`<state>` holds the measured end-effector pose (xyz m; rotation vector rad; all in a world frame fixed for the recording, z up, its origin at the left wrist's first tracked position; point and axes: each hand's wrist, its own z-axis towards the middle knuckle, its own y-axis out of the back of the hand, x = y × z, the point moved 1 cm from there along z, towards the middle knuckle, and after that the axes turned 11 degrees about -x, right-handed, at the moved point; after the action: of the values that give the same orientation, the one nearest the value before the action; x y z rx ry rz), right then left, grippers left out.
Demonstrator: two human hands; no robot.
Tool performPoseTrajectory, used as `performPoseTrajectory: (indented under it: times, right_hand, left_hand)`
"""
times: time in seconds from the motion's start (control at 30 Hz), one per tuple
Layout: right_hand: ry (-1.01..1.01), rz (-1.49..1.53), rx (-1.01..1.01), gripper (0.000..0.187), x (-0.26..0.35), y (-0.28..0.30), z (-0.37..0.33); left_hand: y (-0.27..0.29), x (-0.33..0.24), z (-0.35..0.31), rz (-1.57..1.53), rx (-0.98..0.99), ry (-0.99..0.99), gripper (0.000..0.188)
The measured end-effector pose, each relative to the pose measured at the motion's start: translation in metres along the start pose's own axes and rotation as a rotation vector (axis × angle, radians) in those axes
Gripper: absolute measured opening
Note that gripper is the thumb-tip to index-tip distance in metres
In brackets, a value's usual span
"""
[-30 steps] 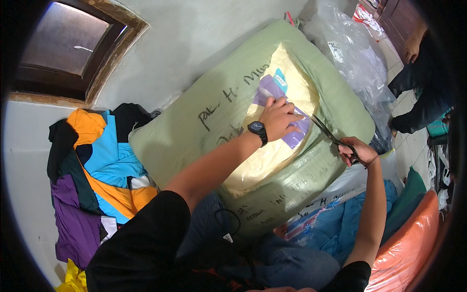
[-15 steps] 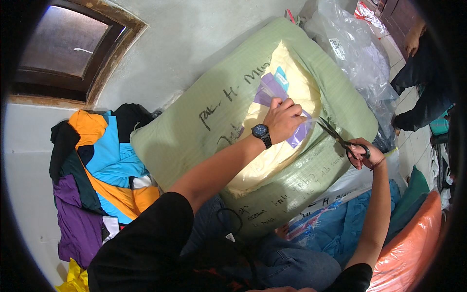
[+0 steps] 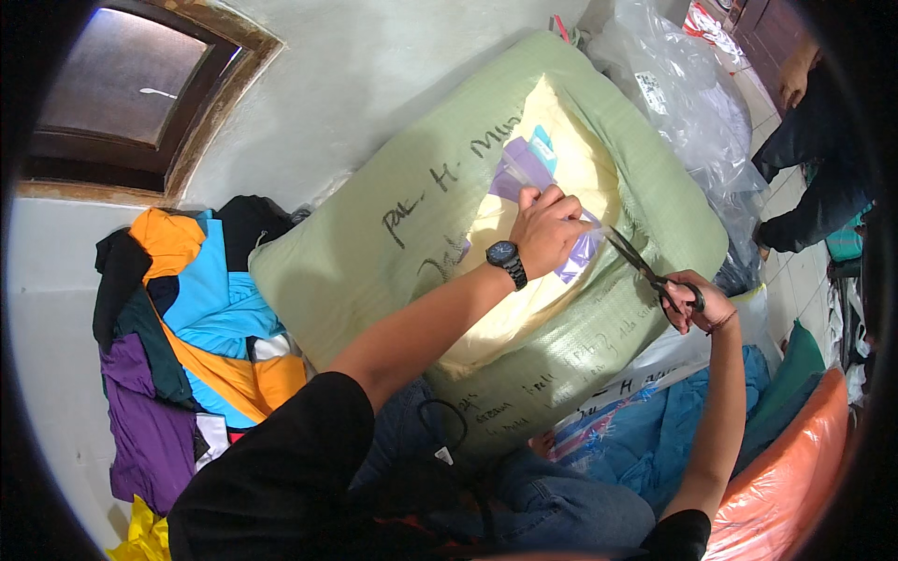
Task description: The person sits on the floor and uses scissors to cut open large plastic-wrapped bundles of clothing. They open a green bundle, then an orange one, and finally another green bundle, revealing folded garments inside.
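A pale yellow fabric (image 3: 500,327) is spread over a big green woven sack (image 3: 327,271) with handwriting on it. Purple pieces (image 3: 524,168) and a small light-blue piece (image 3: 543,145) lie on the yellow fabric. My left hand (image 3: 547,229), with a black watch on its wrist, pinches a thin clear plastic strip (image 3: 597,230) above the purple material. Black-handled scissors (image 3: 640,264) are in my right hand (image 3: 697,304), fingers through the handles. Their tips meet the strip just right of my left fingertips; the blades look nearly together.
Colourful cloth pieces (image 3: 224,309) are heaped at left by the wall. Clear plastic bags (image 3: 692,103) stand behind the sack at right. Blue cloth (image 3: 673,416) and an orange bag (image 3: 786,467) lie at lower right. Another person's legs (image 3: 814,178) are at far right.
The scissors and my right hand have shifted slightly left, bringing the tips closer to my left fingertips. The blades look closer together. My left hand stays nearly in place.
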<state>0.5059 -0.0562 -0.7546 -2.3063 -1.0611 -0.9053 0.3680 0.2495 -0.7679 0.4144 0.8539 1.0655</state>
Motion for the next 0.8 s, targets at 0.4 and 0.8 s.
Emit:
performPoseTrajectory:
  times: [0.4, 0.8]
  right_hand:
    - [0.032, 0.146, -0.041, 0.052, -0.001, -0.033, 0.019]
    - [-0.043, 0.001, 0.07, 0.052, 0.032, -0.016, 0.025]
  left_hand:
    - [0.003, 0.003, 0.004, -0.026, 0.0, -0.072, 0.018]
    - [0.007, -0.001, -0.007, 0.023, 0.003, -0.118, 0.019]
